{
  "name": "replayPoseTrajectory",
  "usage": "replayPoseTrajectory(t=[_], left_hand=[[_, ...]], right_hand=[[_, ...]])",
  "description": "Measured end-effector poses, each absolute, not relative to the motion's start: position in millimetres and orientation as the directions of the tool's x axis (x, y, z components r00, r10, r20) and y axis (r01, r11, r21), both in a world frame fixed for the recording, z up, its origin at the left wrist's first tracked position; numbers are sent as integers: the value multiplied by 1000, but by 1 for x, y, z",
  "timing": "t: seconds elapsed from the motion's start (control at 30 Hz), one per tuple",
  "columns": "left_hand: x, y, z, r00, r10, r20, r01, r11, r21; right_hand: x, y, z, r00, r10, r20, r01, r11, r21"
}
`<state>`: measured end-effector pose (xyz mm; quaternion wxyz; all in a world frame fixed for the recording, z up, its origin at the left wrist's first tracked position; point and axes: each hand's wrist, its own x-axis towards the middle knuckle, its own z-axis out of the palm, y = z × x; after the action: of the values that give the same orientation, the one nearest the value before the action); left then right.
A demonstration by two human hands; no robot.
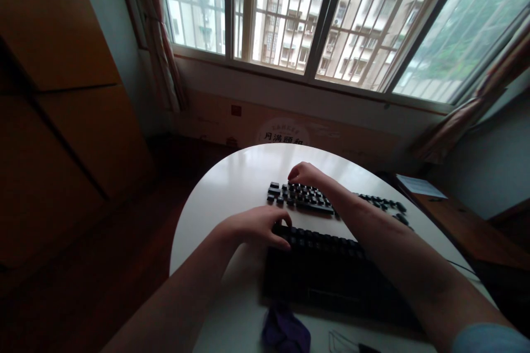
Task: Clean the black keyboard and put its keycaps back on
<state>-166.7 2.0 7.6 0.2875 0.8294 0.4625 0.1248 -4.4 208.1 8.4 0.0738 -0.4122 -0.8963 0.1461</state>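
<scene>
A black keyboard [318, 278] lies on a round white table [219, 187], its near part dark and hard to make out. My left hand [259, 226] is curled around its far left corner, thumb on the near side and fingers bent over the keys. Beyond it, loose black keycaps [308, 196] are spread in rows, with a long bar-shaped keycap [314, 208] in front. My right hand [307, 172] reaches across to the far left of these rows. Its fingertips are pinched together at a keycap, which they mostly hide. More loose keycaps [383, 202] lie beyond my right forearm.
A crumpled purple cloth [285, 331] and a thin wire tool [342, 341] lie at the near edge. A dark cable [461, 266] runs at the right. Beside the table stands a wooden surface with paper [421, 186]; a barred window and cardboard box [211, 121] are behind.
</scene>
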Motion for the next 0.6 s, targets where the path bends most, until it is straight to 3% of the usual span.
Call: replayPoseTrajectory(t=[0.13, 0.3, 0.43, 0.6], left_hand=[[-166, 2, 7, 540, 840, -56, 697, -409, 589], [-168, 2, 8, 539, 839, -71, 686, -388, 615], [-169, 2, 11, 539, 836, -99, 674, -358, 646], [-167, 5, 12, 581, 809, -85, 653, -401, 642]], right_hand=[[-7, 203, 8, -636, 769, 68, 712, 618, -334], [1, 169, 29, -605, 757, 247, 667, 651, -362], [38, 108, 47, -654, 647, 393, 479, 756, -447], [82, 26, 35, -743, 591, 315, 386, 762, -519]])
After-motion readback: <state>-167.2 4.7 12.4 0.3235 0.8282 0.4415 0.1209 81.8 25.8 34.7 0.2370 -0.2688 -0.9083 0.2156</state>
